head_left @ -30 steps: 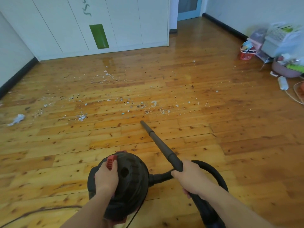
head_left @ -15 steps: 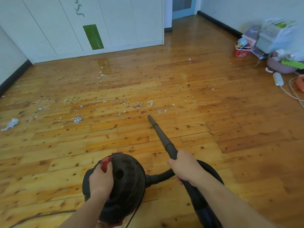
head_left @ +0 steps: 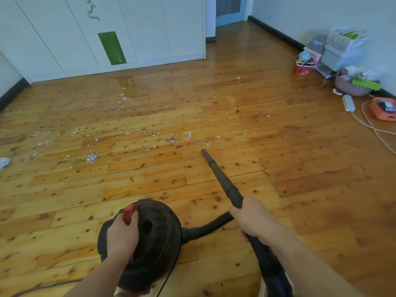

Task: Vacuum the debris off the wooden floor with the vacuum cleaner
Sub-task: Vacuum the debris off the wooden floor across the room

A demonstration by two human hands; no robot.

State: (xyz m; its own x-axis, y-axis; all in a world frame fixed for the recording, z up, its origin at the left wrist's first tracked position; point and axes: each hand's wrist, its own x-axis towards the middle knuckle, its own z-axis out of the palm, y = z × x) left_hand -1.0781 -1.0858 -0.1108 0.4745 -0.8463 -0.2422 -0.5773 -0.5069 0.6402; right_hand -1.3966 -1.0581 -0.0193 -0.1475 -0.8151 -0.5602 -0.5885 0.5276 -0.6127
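A black canister vacuum cleaner (head_left: pixel 157 239) hangs low over the wooden floor (head_left: pixel 310 189) at bottom centre. My left hand (head_left: pixel 122 234) grips its top handle beside a red latch (head_left: pixel 129 213). My right hand (head_left: pixel 252 219) grips the black wand (head_left: pixel 220 176), whose tip (head_left: pixel 203 152) points at the floor just short of the debris. A ribbed hose (head_left: pixel 207 227) joins wand and canister. White and grey crumbs (head_left: pixel 169 139) lie scattered in a band across the floor, with a denser pile (head_left: pixel 92 157) at left.
White cabinet doors (head_left: pixel 139 28) line the far wall, with a doorway (head_left: pixel 229 9) to their right. Baskets, bags and a red crate (head_left: pixel 304 66) crowd the right wall, beside an orange device (head_left: pixel 383 108) and a white cable (head_left: pixel 368 127). A crumpled tissue (head_left: pixel 4 161) lies far left.
The wand tip has swung to the right and slightly forward, closer to the debris band. I have stepped forward a little; my left hand keeps its grip on the canister.
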